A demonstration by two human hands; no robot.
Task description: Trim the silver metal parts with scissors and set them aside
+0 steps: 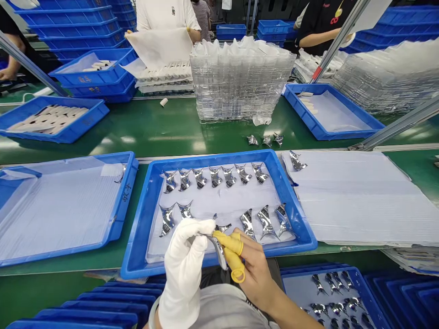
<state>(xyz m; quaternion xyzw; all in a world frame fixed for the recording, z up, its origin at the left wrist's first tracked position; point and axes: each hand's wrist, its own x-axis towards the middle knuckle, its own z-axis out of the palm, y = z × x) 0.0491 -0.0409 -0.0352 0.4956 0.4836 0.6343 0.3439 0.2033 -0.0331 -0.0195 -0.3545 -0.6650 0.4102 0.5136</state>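
My left hand [185, 274], in a white glove, is closed on a shiny chrome-plated curved part [220, 254]. My right hand [252, 269], with yellow finger cots on thumb and fingertips, pinches the same part from the right. Both hands are over the near edge of a blue tray [135, 240] lined with white paper. Two rows of similar chrome parts lie in it, including one at the back row's middle [215, 177] and one in the front row [266, 222]. My fingers partly cover another chrome piece [223, 227] just beyond them.
A paper-lined blue tray [118, 219] stands left; a stack of white sheets [356, 196] lies right, bearing one chrome part [297, 161]. Behind are loose chrome pieces [266, 140] and stacked clear plastic trays [240, 87]. Metal posts [394, 125] slant nearby. Co-workers [166, 18] stand opposite.
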